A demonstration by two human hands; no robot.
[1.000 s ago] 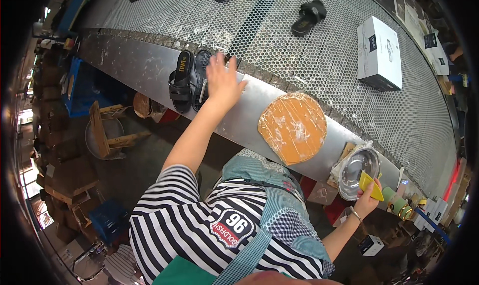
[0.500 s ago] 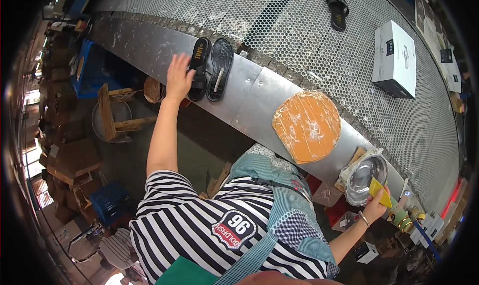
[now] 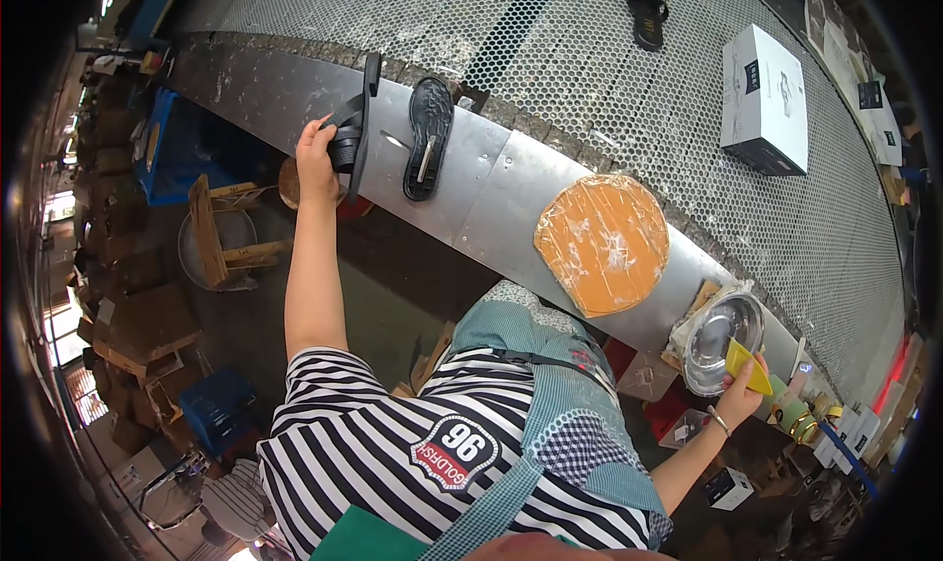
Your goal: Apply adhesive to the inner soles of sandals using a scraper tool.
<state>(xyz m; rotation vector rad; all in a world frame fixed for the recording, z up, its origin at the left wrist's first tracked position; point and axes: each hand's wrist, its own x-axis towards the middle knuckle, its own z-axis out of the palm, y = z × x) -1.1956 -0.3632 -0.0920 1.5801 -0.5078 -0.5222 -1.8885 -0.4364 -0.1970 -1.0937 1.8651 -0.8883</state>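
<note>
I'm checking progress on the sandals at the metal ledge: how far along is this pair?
Done: one black sandal lies sole up on the metal ledge. In hand: the left hand grips the other sandal, tipped on edge. The right hand holds a yellow scraper at the steel bowl. Left: neither sandal is on the orange pad yet.

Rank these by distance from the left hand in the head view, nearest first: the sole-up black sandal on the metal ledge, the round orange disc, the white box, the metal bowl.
From the left hand:
1. Sole-up black sandal, just to its right on the ledge.
2. Round orange disc, further right along the ledge.
3. Metal bowl, at the ledge's right end, and white box, on the perforated surface beyond: too close to call.
</note>
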